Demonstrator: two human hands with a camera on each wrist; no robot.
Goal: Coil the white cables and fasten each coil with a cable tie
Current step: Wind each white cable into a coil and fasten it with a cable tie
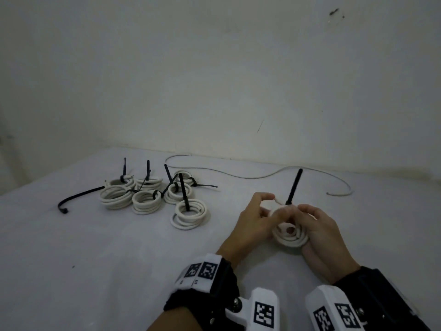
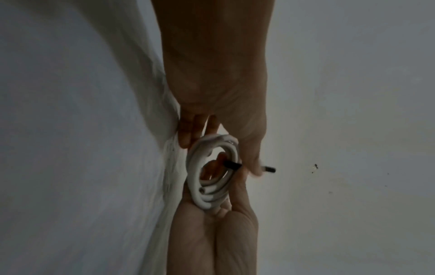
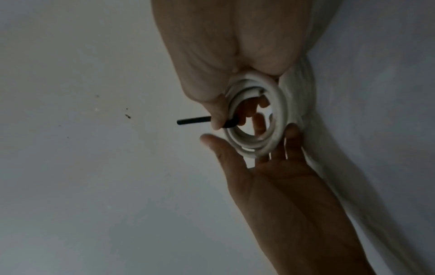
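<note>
1. A pale, scuffed wall is standing behind a tabletop [image 1: 71, 235] draped in white cloth, all in dim light.
2. Just above the cloth at near right, a small coil of thick white rubbery cable [image 1: 290, 236] is sitting between both hands, with a stiff black plastic cable tie [image 1: 294, 186] running through its middle and its tail pointing up and away.
3. The left hand [image 1: 253, 225] is curling its fingers over the coil's top and left side, its thumb pressing the tie where it crosses the turns.
4. The right hand [image 1: 319, 229] is cupping the coil from the right and below, fingers bent around the turns.
5. Further left, a cluster of finished white coils [image 1: 152, 197], each with a black tie sticking out, is lying well apart from the hands; a spare curved black tie [image 1: 78, 195] is resting beside them.
6. Along the far edge, a long loose thin white cable [image 1: 262, 175] is snaking, not yet coiled.
7. Risk, as I judge it: if either grip loosens before the tie locks, the springy turns could splay open and the tie could catch only some of them.
8. Hard to make out: the tie's head is hidden behind the fingers, so whether the tail is already threaded through it cannot be told. The wrist views are dark, and a moving fingertip is blurring there.
</note>
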